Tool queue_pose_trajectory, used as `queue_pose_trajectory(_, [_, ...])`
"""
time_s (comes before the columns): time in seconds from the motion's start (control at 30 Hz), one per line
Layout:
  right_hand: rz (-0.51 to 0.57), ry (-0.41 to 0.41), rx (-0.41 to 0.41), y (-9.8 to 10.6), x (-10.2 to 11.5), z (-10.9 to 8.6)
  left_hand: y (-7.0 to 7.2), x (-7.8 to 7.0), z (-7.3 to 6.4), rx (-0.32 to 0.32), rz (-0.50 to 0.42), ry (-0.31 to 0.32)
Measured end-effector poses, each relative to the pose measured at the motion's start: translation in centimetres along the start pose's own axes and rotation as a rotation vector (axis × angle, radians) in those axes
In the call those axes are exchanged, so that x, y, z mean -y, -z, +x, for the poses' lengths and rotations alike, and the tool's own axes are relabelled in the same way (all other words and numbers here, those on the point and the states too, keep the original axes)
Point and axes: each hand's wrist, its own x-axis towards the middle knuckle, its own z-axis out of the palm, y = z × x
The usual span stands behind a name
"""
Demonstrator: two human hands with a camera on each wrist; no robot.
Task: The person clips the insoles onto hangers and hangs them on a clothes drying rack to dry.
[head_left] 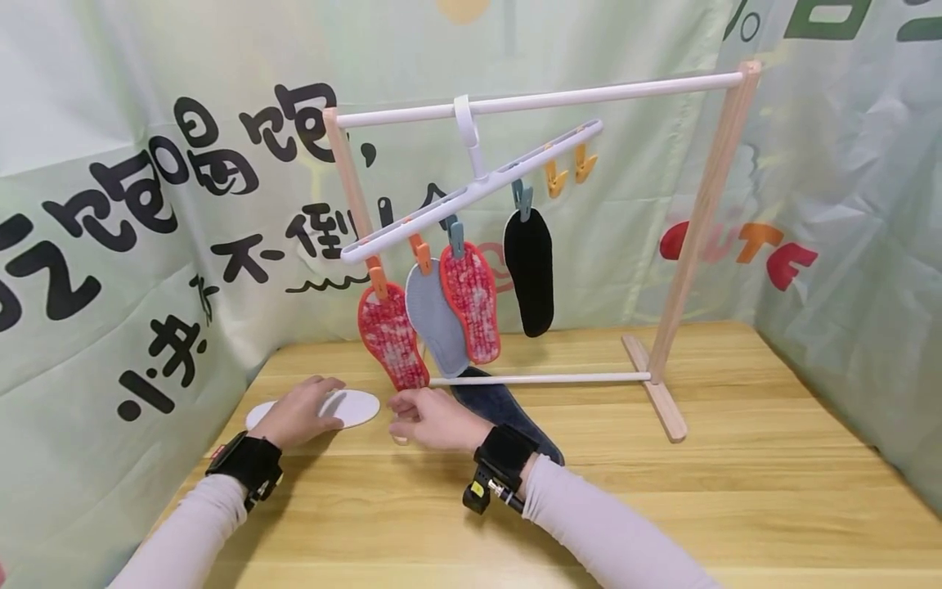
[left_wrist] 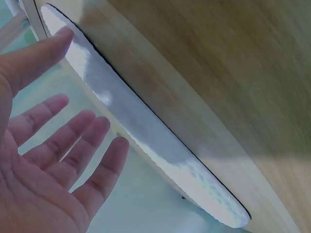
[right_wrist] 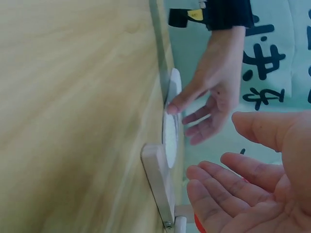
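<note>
A white insole lies flat on the table at the left. My left hand is over its middle, fingers apart and loosely bent; in the left wrist view the thumb overlaps one end of the insole. Just right of that insole, my right hand hovers with nothing in its grasp, fingers relaxed, below a hanging red patterned insole. In the right wrist view its palm faces the rack's wooden foot, which it mostly hides in the head view.
From the rack's top rod hangs a tilted white hanger. Its clips hold a grey insole, a second red insole and a black insole. Two yellow clips hang bare. A dark insole lies behind my right hand.
</note>
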Motion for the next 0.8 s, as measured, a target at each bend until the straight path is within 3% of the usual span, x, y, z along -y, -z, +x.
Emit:
queue_pose_trajectory(0.2, [-0.015,-0.022,-0.009,-0.2,-0.1,0.6,0.2,0.7,-0.1,0.045,-0.009,0.004])
queue_pose_trajectory(0.4, [-0.023,-0.028,0.007,-1.0,-0.1,1.1,0.2,1.2,-0.3,0.039,0.013,-0.030])
queue_pose_trajectory(0.8, [-0.072,-0.017,0.034,-2.4,0.4,2.1,-0.2,1.9,-0.4,0.058,0.015,-0.038])
